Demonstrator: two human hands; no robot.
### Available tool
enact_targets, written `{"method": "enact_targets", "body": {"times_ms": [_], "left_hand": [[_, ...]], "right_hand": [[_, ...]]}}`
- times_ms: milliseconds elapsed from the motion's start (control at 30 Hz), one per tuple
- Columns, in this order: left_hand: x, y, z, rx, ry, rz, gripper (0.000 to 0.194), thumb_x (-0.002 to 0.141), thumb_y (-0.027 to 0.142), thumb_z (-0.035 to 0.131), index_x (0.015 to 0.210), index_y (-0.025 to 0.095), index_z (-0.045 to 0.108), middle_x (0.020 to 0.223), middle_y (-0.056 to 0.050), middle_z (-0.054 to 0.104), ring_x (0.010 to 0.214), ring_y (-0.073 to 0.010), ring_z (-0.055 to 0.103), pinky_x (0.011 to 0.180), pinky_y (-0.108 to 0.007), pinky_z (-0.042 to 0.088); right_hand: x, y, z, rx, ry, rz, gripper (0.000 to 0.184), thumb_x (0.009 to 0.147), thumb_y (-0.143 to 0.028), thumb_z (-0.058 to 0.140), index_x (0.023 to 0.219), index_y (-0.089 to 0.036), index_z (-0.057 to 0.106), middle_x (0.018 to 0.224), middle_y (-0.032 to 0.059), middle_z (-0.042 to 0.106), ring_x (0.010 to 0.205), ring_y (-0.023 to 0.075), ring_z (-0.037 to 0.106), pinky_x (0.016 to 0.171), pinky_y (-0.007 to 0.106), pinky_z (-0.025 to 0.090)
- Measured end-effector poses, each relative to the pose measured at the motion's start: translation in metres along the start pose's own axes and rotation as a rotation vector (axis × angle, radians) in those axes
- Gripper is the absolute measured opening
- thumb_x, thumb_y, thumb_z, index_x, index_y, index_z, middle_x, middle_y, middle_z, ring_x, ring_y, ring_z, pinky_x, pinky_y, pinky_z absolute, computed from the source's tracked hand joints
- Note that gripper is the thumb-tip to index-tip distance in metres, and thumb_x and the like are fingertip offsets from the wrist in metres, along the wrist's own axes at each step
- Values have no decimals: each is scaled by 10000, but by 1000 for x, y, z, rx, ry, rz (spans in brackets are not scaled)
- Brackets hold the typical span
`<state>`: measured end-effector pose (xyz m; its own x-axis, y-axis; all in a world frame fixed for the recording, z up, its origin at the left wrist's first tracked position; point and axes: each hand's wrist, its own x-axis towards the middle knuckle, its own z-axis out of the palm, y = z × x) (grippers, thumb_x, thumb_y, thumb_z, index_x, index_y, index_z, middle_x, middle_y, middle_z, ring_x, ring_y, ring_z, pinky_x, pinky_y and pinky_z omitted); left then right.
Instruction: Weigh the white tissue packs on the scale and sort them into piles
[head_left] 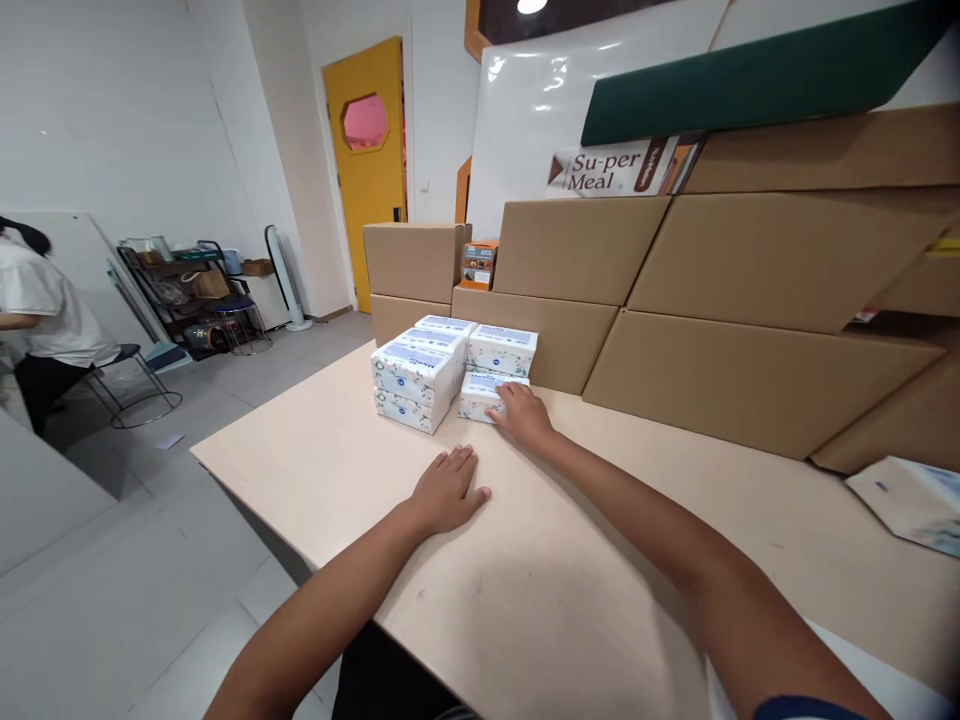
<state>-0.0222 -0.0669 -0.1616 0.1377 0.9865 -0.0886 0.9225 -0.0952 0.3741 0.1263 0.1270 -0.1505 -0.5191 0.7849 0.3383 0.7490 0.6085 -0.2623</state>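
Note:
White tissue packs with blue print stand in stacks on the pale table [570, 560]. A two-high stack of tissue packs [409, 375] is on the left, with more packs behind it. To its right, at the front, sits a single lower tissue pack [476, 395]. My right hand [523, 415] grips that pack at its right front, thumb on the near face and fingers over the top. Just behind it is a higher tissue pack [502, 348]. My left hand [446, 490] lies flat on the table in front of the stacks, fingers stretched out and holding nothing.
Cardboard boxes [720, 380] are piled along the table's far side. A small orange box [479, 265] sits among them. At the right edge lies a white packet [911, 500]. A person in a white shirt [60, 300] sits at far left, near a cluttered cart [180, 290].

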Motion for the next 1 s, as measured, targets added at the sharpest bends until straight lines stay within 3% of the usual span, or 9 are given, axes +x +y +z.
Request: {"method": "enact_targets", "body": {"times_ms": [200,300,367,467,600,733,833,933,1000], "left_hand": [[1,0,-1,-10,12,8,842,1081,546,401,1741,24,369,1862,-212,269,1773,-322,209,1445,-517,163],[2,-4,-1,-16,34,9,823,1079,551,402,1724,40,413,1849,-216,306,1764,-322,246,1441,-518,191],[3,-7,-1,-22,57,14,794,1084,579,386,1699,83,476,1840,-198,343,1752,-319,285,1438,-514,212],[5,-13,-2,-25,96,36,743,1077,625,402,1630,165,585,1819,-169,400,1726,-320,354,1432,-502,250],[9,-19,-4,9,141,67,717,1057,565,430,1598,130,607,1781,-205,446,1702,-356,398,1421,-543,280],[21,-24,-11,44,149,80,778,1031,546,378,1611,66,572,1764,-229,460,1691,-395,406,1408,-622,272],[29,-26,-13,90,155,66,851,1016,591,340,1626,39,559,1773,-210,457,1695,-379,405,1416,-592,274],[29,-28,-12,133,148,48,903,1007,631,312,1637,30,553,1789,-195,442,1697,-373,405,1417,-570,287],[28,-26,-12,156,160,31,907,1002,633,312,1622,22,564,1777,-207,465,1687,-377,423,1413,-558,299]], "right_hand": [[10,-22,16,-77,10,34,391,1089,-315,655,1447,-159,648,1558,246,606,1466,395,497,1068,463,557],[11,-28,17,-73,4,35,412,1104,-291,622,1480,-124,629,1568,272,591,1499,404,485,1103,498,553],[12,-29,15,-64,3,22,435,1107,-294,631,1513,-139,617,1600,240,580,1524,389,495,1172,539,526],[10,-30,6,-48,1,-3,499,1084,-335,704,1558,-218,604,1695,155,530,1561,371,508,1264,620,461],[-3,-23,-26,-39,9,-36,647,1042,-251,740,1651,-153,546,1827,248,356,1713,436,312,1337,629,370],[-29,10,-76,-78,38,-80,634,1055,-228,712,1667,-218,546,1872,155,310,1764,317,234,1390,508,321],[-64,53,-118,-120,72,-32,607,1056,-220,698,1648,-196,567,1885,142,278,1766,301,231,1395,470,322],[-107,110,-161,-141,133,110,592,1053,-220,687,1634,-175,584,1874,163,299,1750,326,278,1405,503,301],[-137,157,-192,-133,186,276,562,1078,-256,658,1629,-167,588,1846,184,360,1717,345,351,1399,531,302]]}}
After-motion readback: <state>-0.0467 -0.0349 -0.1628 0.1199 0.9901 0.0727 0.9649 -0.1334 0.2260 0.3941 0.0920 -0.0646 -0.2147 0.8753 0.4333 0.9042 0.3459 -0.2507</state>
